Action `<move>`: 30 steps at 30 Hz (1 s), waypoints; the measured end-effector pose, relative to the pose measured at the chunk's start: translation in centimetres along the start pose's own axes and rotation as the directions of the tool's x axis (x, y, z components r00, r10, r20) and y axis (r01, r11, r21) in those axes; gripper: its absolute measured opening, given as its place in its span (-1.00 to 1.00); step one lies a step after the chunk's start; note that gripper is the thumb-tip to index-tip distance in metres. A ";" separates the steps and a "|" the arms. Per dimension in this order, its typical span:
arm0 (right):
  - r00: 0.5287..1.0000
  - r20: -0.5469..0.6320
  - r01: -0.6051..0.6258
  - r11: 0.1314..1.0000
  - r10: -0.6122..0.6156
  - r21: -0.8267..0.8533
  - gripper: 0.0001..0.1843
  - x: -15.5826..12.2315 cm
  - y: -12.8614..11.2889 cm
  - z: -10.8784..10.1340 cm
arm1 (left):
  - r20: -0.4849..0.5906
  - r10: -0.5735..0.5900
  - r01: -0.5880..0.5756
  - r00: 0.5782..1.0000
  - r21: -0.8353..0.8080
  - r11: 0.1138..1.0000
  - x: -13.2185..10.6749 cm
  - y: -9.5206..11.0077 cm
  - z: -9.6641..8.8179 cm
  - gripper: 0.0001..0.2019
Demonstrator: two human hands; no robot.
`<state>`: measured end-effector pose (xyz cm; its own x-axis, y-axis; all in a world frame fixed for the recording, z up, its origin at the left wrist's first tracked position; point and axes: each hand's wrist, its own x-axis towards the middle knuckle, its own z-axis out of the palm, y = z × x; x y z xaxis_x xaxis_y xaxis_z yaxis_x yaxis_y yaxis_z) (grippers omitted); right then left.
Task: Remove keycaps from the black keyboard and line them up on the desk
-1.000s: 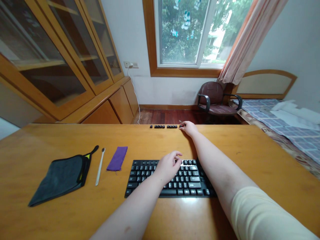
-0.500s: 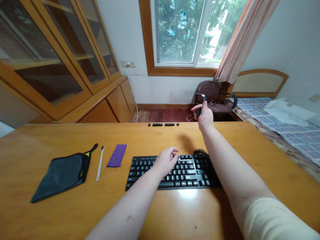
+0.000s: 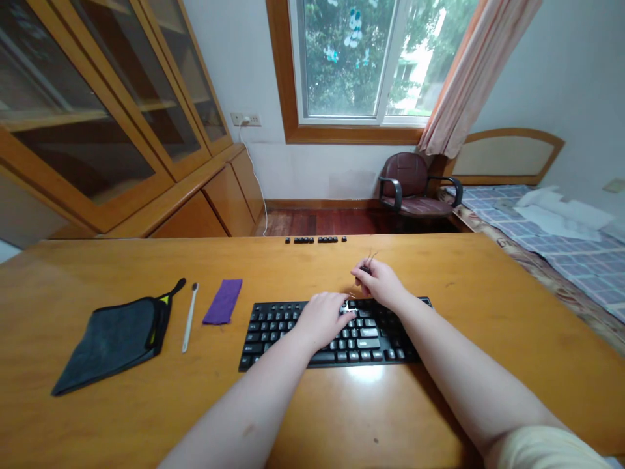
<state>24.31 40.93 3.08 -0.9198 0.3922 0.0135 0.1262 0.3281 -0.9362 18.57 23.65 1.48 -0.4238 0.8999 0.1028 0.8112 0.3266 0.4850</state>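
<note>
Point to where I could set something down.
Bare desk shows right of the keyboard and between the purple cloth and keycaps. It's crowded where the left hand and right hand are at the keyboard, and at the brush beside the grey cloth.

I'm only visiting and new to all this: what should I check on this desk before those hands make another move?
1. Left hand on the keyboard: ok, it lies over the middle part.
2. Wire keycap puller held: ok, gripped in the right hand.
3. Puller's lower wire end hooked on the keyboard: cannot tell, too fine to make out.
4. Loose keycaps well away from the desk edge: not ok, they line the far edge.
5. Toothbrush and purple cloth off the keyboard: ok, both lie left of it.
</note>
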 end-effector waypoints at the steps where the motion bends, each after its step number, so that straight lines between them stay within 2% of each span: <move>1: 0.999 0.040 -0.019 1.000 0.019 -0.011 -0.74 -0.2 -0.4 -0.1 | 0.007 -0.003 0.003 1.000 0.001 1.000 0.1 -0.1 0.0 -0.64; 5: 0.986 0.149 -0.073 0.996 0.080 -0.055 -0.81 -1.0 -1.7 -0.6 | 0.031 -0.051 0.053 0.998 -0.050 0.997 0.4 -1.1 -0.3 -0.60; 9: 0.987 0.131 -0.078 0.992 0.090 -0.096 -0.90 -1.1 -2.1 -1.0 | 0.043 -0.078 0.081 0.996 -0.080 0.993 0.4 -2.0 -0.6 -0.59; 13: 0.990 0.141 0.018 0.982 0.008 -0.187 -0.94 -1.0 -1.9 -0.7 | 0.045 -0.066 0.067 0.997 -0.042 0.997 0.3 -2.0 -0.6 -0.63; 16: 0.987 0.155 0.068 0.970 -0.032 -0.234 -0.92 -1.0 -1.5 -0.2 | 0.062 -0.095 0.098 0.994 -0.050 0.994 0.2 -1.9 -0.6 -0.67; 20: 0.987 0.159 0.023 0.985 0.005 -0.173 -0.84 -1.0 -0.9 0.5 | 0.085 -0.134 0.142 0.987 -0.085 0.986 0.0 -1.8 -0.8 -0.66; 26: 0.984 0.180 0.044 0.985 -0.014 -0.168 -0.80 -1.0 -0.2 1.2 | 0.048 -0.067 0.069 0.997 -0.045 0.997 -0.2 -1.2 -0.9 -0.70; 30: 0.968 0.251 0.043 0.985 0.000 -0.169 -0.74 -1.0 0.1 1.3 | 0.045 -0.053 0.053 0.998 0.003 0.999 -0.2 -0.9 -0.6 -0.71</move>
<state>24.73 39.44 2.49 -0.9835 0.1644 -0.0755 0.1472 0.4854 -0.8618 17.64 23.02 1.56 -0.4474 0.8935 0.0377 0.7890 0.3745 0.4871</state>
